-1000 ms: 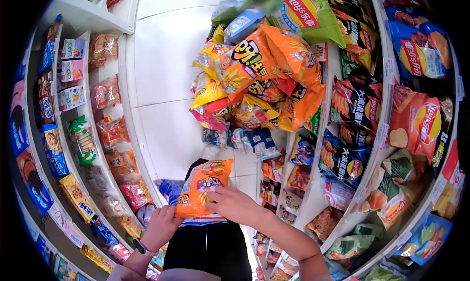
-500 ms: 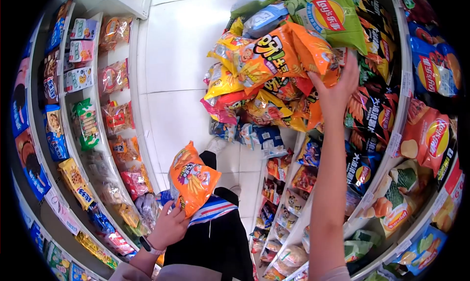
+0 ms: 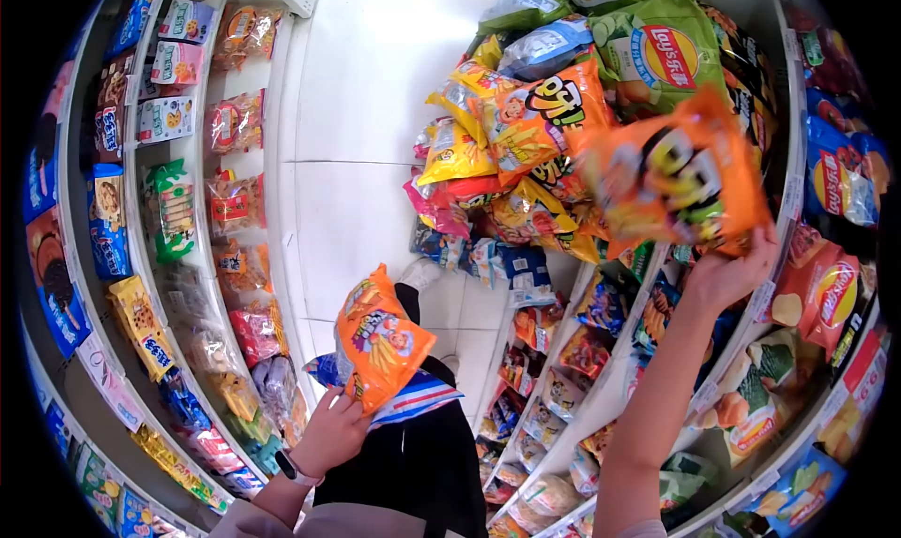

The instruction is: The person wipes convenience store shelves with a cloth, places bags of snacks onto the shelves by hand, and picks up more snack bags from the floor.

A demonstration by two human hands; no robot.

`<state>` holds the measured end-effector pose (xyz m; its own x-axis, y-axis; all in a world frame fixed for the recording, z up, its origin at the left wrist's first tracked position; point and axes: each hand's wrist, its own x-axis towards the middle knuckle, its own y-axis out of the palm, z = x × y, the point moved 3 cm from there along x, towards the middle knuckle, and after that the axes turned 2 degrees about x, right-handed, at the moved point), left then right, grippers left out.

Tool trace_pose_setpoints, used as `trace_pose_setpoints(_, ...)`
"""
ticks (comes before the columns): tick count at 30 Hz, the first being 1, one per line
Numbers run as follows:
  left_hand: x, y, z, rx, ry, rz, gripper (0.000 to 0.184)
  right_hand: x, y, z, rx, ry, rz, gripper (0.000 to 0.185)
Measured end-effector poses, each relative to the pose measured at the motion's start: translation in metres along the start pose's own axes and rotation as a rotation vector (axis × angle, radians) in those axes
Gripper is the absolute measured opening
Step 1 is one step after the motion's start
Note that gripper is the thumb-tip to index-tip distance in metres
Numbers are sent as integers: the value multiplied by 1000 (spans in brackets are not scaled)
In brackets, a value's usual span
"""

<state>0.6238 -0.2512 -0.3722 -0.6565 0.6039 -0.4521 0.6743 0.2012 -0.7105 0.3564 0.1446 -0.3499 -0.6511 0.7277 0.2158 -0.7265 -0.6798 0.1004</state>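
My left hand [image 3: 336,432] is closed on the lower edge of a small orange snack bag [image 3: 383,347], in front of my lap. Under that bag, a blue, white and red striped package [image 3: 418,396] shows in part. At the right, my right hand [image 3: 735,268] grips the bottom corner of a large orange snack bag [image 3: 678,177], blurred by motion. This bag is raised over the right part of a pile, where another orange bag [image 3: 544,121] and yellow bags [image 3: 457,155] lie. A green chip bag [image 3: 659,55] is just behind the raised bag.
Shelves of packaged cakes and cookies [image 3: 236,121] curve along the left. More snack shelves run down the right, with a red chip bag [image 3: 821,289] and black bags. White floor tiles [image 3: 361,121] show between them. One shoe [image 3: 419,273] is near the pile's foot.
My right hand has gone from the small orange bag to the pile, taken hold of a large orange bag and lifted it rightward. My left hand has kept its bag, now tilted. The view has shifted.
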Motion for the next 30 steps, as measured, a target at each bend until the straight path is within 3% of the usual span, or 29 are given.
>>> trace_pose_setpoints(3, -6, 6, 3, -44, -35, 31, 26, -9, -8, -34, -87, 176, 213, 16)
trace_pose_setpoints(6, -6, 3, 4, -39, -38, 69, 30, -36, -6, -86, -129, 560, 298, 18)
trace_pose_setpoints(7, -6, 2, 4, -41, -40, 59, 26, -49, 4, -96, -105, 736, 294, 20)
trace_pose_setpoints(9, -6, 3, 4, -48, -46, 43, 19, -46, -11, -165, -74, 834, 403, 32)
trace_pose_setpoints(12, -10, 11, 3, -66, -71, 20, 19, -50, 20, -188, -385, 627, 248, 40)
trace_pose_setpoints(15, -12, 14, 4, -78, -97, 35, 20, -40, 12, -235, -572, 341, 100, 33)
trace_pose_setpoints(16, -12, 15, 5, -82, -112, 25, 20, -40, 8, -237, -636, 411, 132, 27)
trace_pose_setpoints(19, -13, 16, 4, -100, -144, 9, 21, -58, 15, -208, -286, 334, 90, 23)
trace_pose_setpoints(20, -12, 16, 4, -101, -148, 3, 22, -62, 11, -195, -299, 415, 128, 18)
trace_pose_setpoints(25, -8, 14, -3, -96, -119, -1, 21, -82, -30, -113, -194, 405, 143, 12)
trace_pose_setpoints(27, -8, 19, -5, -82, -63, 23, 24, -76, -77, -100, -121, 340, 230, 12)
trace_pose_setpoints(30, -8, 21, -8, -61, -27, 12, 27, -77, -118, -77, 137, 434, 401, 13)
